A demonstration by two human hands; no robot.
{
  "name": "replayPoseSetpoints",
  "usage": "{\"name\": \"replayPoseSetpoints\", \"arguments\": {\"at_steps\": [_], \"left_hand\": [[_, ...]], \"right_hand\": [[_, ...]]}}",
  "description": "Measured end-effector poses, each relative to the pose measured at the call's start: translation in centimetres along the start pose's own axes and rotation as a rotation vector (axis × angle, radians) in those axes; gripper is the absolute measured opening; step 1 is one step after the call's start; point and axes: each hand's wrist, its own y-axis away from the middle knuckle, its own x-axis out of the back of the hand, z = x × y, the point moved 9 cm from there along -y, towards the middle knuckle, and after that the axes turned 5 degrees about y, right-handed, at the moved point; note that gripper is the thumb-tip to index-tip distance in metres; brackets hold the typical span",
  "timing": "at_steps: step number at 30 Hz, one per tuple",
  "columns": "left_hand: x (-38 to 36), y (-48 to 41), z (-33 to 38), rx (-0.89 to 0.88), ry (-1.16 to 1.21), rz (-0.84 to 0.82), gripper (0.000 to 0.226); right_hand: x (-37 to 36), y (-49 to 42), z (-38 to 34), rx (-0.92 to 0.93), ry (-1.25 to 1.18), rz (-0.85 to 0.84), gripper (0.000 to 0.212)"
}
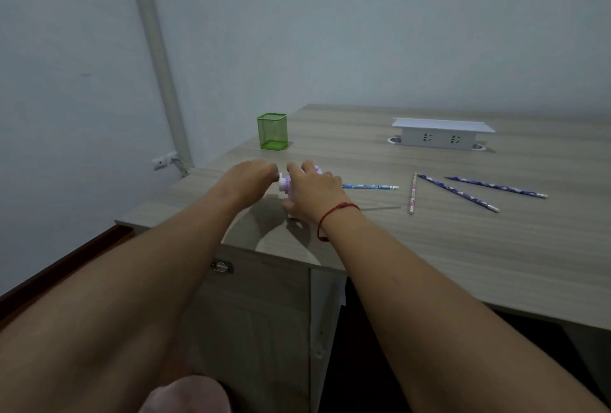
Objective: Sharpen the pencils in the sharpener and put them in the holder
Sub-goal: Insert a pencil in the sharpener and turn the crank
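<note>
**Bare forearms reach to the sharpener at the counter's near-left corner**

Low between the arms sits a blurred pinkish shape [185, 394]; I cannot tell what it is. Past it stands a wood cabinet front with a metal handle [222, 267] under the counter [429, 263]. A red string bracelet [330, 217] circles the right wrist. The right hand [314, 194] lies over the purple sharpener [285, 182], fingers curled round its body. The left hand [254, 177] meets the sharpener's white end, fingers clenched on it. A blue pencil [370, 186] pokes out from behind the right hand; its near end is hidden. To the right lie a pink pencil [412, 194] and two purple pencils [459, 193], apart from the hands. Further back stand the green mesh holder [272, 131] and a white socket box [443, 134].
</note>
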Motion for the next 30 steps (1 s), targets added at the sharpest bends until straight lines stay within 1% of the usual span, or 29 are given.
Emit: {"name": "replayPoseSetpoints", "arguments": {"at_steps": [4, 7, 10, 13, 17, 23, 27, 30], "left_hand": [[0.8, 0.0, 0.4, -0.035, -0.013, 0.029, 0.016], [1.1, 0.4, 0.0, -0.04, 0.019, 0.054, 0.018], [2.2, 0.7, 0.3, -0.063, 0.082, 0.096, 0.016], [3.2, 1.4, 0.9, -0.094, 0.085, 0.111, 0.014], [3.2, 3.3, 1.4, -0.106, 0.099, 0.07, 0.015], [3.5, 4.0, 2.6, -0.098, 0.075, 0.029, 0.018], [2.7, 4.6, 2.7, -0.011, 0.086, -0.055, 0.025], [1.6, 5.0, 2.8, 0.018, 0.095, -0.096, 0.027]], "right_hand": [[0.2, 0.0, 0.0, 0.023, 0.041, -0.013, 0.055], [0.1, -0.2, -0.6, 0.051, 0.097, -0.025, 0.059], [-0.2, -0.8, -0.7, 0.048, 0.125, -0.077, 0.061], [-0.4, -1.5, -0.7, 0.021, 0.121, -0.121, 0.064], [-0.6, -1.6, -0.6, -0.006, 0.114, -0.165, 0.069], [-0.3, -0.8, -0.4, 0.024, 0.076, -0.222, 0.079], [0.0, -0.7, -0.5, 0.018, 0.077, -0.244, 0.072], [-0.5, -1.0, -0.5, 0.011, 0.08, -0.249, 0.074]]}}
